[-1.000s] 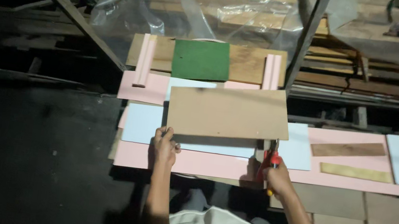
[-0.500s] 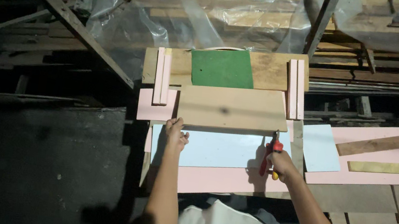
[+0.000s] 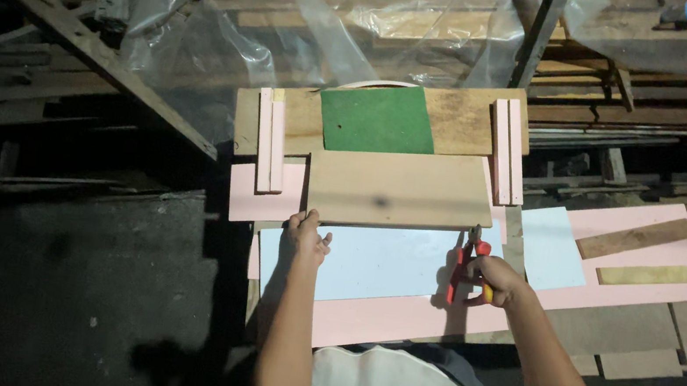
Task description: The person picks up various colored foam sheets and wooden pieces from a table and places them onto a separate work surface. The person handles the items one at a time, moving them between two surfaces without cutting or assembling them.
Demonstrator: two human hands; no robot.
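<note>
Pushing at the near left corner of the brown board [image 3: 401, 190], the left hand [image 3: 307, 237] rests with fingers loosely spread. Compared with a second ago, the board has slid farther up, baring more of the pale blue sheet [image 3: 378, 264] beneath. The right hand [image 3: 498, 281] stays wrapped around red-handled pliers [image 3: 466, 271] beside the board's near right corner.
</note>
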